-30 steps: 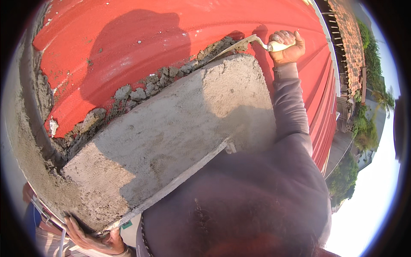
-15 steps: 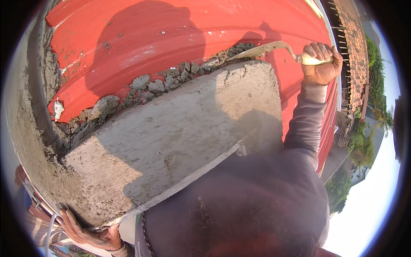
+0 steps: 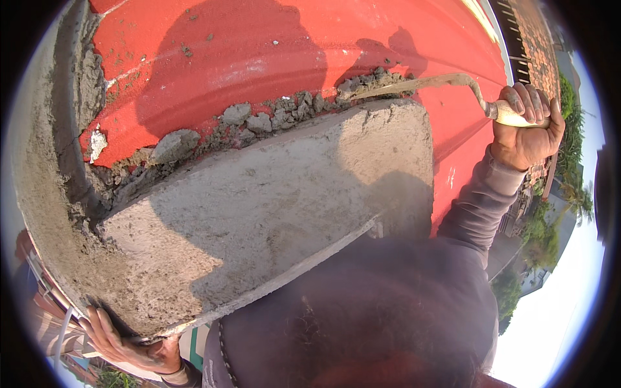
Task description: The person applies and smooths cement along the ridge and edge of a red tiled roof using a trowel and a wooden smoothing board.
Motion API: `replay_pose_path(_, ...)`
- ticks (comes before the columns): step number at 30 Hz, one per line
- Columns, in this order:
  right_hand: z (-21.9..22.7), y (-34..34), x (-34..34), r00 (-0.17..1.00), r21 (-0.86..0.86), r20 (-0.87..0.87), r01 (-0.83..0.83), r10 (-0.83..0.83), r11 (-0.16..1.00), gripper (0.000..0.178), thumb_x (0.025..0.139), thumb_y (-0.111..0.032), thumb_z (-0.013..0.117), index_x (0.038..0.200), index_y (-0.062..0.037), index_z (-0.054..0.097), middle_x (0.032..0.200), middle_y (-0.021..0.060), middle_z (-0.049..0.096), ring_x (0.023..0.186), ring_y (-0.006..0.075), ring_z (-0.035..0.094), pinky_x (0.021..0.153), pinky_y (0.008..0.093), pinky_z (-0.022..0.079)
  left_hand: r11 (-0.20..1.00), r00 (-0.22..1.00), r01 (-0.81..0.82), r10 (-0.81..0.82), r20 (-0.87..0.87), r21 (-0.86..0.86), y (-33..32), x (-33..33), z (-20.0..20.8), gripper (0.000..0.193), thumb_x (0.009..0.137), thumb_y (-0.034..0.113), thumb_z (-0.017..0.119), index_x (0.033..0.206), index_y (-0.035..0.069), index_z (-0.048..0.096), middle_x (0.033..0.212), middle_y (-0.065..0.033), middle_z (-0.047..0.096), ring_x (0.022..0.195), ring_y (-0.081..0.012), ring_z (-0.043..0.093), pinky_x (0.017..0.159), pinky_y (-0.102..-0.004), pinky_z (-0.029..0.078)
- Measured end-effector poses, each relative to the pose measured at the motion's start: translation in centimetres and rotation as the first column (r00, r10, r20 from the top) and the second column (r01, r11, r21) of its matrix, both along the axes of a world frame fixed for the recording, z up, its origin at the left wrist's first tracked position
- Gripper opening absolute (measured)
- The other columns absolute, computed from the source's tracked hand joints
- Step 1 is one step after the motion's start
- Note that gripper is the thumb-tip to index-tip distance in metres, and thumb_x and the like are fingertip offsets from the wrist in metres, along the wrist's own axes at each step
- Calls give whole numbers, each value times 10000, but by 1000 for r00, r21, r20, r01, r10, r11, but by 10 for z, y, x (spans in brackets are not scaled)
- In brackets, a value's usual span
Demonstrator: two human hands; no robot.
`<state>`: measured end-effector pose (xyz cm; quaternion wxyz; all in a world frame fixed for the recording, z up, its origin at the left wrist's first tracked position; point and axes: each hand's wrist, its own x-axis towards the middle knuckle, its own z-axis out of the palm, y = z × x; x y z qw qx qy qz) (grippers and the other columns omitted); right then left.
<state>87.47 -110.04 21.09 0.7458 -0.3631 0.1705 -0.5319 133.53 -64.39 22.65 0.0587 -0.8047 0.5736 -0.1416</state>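
Observation:
Wrapped round the pale handle of a trowel (image 3: 414,85), my right hand (image 3: 525,132) is closed at the upper right. The trowel's narrow blade points left, its tip touching a strip of lumpy grey mortar (image 3: 284,115) along the top edge of a cement-coated ledge (image 3: 278,187). Some mortar is piled beside the blade and tip. At the lower left my left hand (image 3: 132,348) rests against the ledge's outer corner, its fingers stretched out and its thumb apart. Part of that palm is hidden by the ledge.
Red corrugated sheeting (image 3: 233,58) slopes beyond the mortar, with crumbs and shadows on it. A rough cement wall (image 3: 45,194) with a groove runs down the left. A tiled roof (image 3: 533,48) and trees (image 3: 543,239) lie off to the right.
My right hand has moved right and slightly down with the trowel, drawing the blade tip a little. More mortar shows heaped behind the blade. The view has shifted slightly; my left hand stays at the corner.

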Motion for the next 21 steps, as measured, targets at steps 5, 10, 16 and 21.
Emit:
replay_pose_path(5, 6, 31, 47, 993, -89, -73, -96, 90, 991, 312, 1021, -263, 548, 746, -121, 583, 663, 6, 536, 641, 138, 517, 698, 355, 433, 1000, 1000, 22, -22, 4, 11, 5, 5, 0, 1139, 872, 911, 444, 1533, -16, 494, 1543, -229, 520, 1453, -460, 446, 1208, -636, 300)
replay_pose_path(10, -16, 34, 26, 989, -94, -127, 59, -70, 994, 304, 1011, -279, 551, 739, -146, 576, 658, -11, 521, 631, 146, 499, 683, 358, 434, 1000, 999, -16, 17, 31, -12, -5, 1, 0, 1008, 945, 833, 422, 1525, 14, 520, 1531, -202, 553, 1474, -450, 441, 1217, -636, 307)
replay_pose_path(16, 9, 32, 30, 996, -81, -11, -87, 86, 993, 327, 1017, -271, 532, 717, -143, 558, 652, -8, 534, 639, 118, 520, 689, 345, 449, 992, 998, 5, -13, -61, -129, -13, -3, -4, 985, 929, 834, 489, 1435, -8, 562, 1398, -171, 655, 1328, -412, 581, 1172, -599, 379)
replay_pose_path(21, -10, 28, 33, 992, -79, -88, -97, 90, 992, 328, 1023, -279, 529, 730, -134, 550, 657, -6, 530, 641, 152, 535, 697, 366, 462, 997, 1000, 10, -11, -15, -82, -16, -4, 0, 986, 932, 831, 484, 1425, -20, 558, 1371, -201, 656, 1278, -410, 612, 1124, -593, 427)
